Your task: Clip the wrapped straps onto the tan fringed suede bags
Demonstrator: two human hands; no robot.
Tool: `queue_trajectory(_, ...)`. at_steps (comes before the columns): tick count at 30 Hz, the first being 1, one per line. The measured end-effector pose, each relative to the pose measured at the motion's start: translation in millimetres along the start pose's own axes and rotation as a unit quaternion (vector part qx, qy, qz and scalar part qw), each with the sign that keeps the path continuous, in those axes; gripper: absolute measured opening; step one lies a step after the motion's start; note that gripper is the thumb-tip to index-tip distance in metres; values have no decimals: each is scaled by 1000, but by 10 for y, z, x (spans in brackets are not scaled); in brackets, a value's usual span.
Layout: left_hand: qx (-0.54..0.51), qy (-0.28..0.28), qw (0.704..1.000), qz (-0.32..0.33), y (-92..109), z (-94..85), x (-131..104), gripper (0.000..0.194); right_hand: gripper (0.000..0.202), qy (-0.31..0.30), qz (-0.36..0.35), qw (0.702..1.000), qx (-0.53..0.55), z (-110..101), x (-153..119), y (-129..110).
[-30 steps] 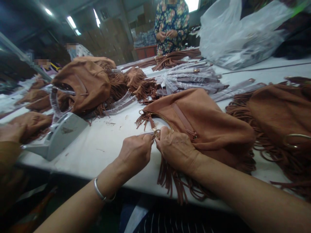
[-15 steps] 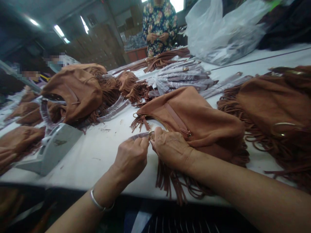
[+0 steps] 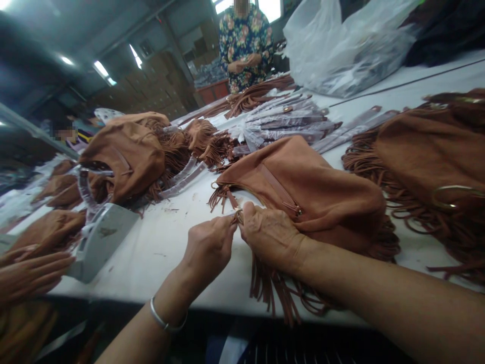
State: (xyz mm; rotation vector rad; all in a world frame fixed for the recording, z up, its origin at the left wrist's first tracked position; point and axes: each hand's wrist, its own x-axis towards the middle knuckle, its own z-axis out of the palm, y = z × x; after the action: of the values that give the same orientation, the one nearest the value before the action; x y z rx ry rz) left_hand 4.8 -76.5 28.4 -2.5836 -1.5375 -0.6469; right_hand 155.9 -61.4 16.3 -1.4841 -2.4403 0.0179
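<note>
A brown suede bag (image 3: 322,197) with long fringes lies on the white table (image 3: 151,253) before me. At its left end, my left hand (image 3: 210,247) pinches the end of a strap beside a gold metal ring (image 3: 238,215). Fingers of my right hand (image 3: 269,232) are closed on that ring, close against the left fingertips. A slanted zip trim with a gold pull (image 3: 299,210) shows on the bag's face. The fingertips hide how strap and ring meet.
More fringed bags lie left (image 3: 125,156) and right (image 3: 435,151). Wrapped straps (image 3: 280,121) are piled behind. A grey stand (image 3: 106,237) is at left, near another person's hand (image 3: 34,273). A plastic bag (image 3: 348,55) and a person in floral clothing (image 3: 246,45) are farther back.
Both my hands stay together at the ring; the strap piece between them shows less now. The other person's hand at the left edge has come further into view. The view has shifted slightly.
</note>
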Motion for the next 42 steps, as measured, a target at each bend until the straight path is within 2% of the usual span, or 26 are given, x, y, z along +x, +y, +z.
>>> queue_trajectory(3, -93, -5, 994, -56, -8, -18, 6, 19, 23, -7, -20, 1000, 9, -29, 21, 46)
queue_trajectory(9, -251, -141, 948, -138, -79, -111, 78, 21, 24, -89, -143, 985, 33, -82, 90, 232)
queue_trajectory(13, -332, -194, 905, -182, -129, -192, 195, 22, 41, -83, -123, 988, 30, -133, 101, 229)
queue_trajectory(17, -396, -223, 858, -238, -141, -208, 306, 27, 38, -78, -99, 992, 30, -155, 95, 208)
queue_trajectory(20, -399, -242, 852, -238, -164, -158, 348, 28, 38, -97, -137, 985, 42, -128, 94, 250)
queue_trajectory(23, -406, -287, 841, -211, -217, -114, 390, 25, 35, -154, -197, 963, 104, -138, 103, 320)
queue_trajectory(27, -468, -388, 774, -177, -308, -95, 484, 24, 29, -251, -223, 918, 212, -266, 136, 416)
queue_trajectory(29, -499, -407, 745, -174, -342, -83, 523, 27, 31, -284, -214, 896, 267, -331, 152, 450)
queue_trajectory(31, -515, -391, 742, -179, -361, -70, 533, 28, 33, -268, -205, 896, 288, -358, 155, 450)
queue_trajectory(33, -515, -357, 756, -188, -369, -66, 512, 29, 32, -214, -167, 933, 238, -341, 143, 403)
queue_trajectory(35, -501, -320, 776, -210, -375, -78, 467, 30, 35, -146, -99, 974, 145, -294, 120, 318)
queue_trajectory(37, -487, -298, 786, -236, -384, -101, 418, 31, 37, -93, -55, 991, 73, -243, 93, 224)
queue_trajectory(39, -484, -291, 788, -245, -397, -125, 387, 30, 34, -60, -67, 995, 43, -212, 68, 156)
queue_trajectory(42, -498, -312, 775, -234, -426, -141, 399, 25, 31, -68, -111, 990, 46, -214, 41, 131)
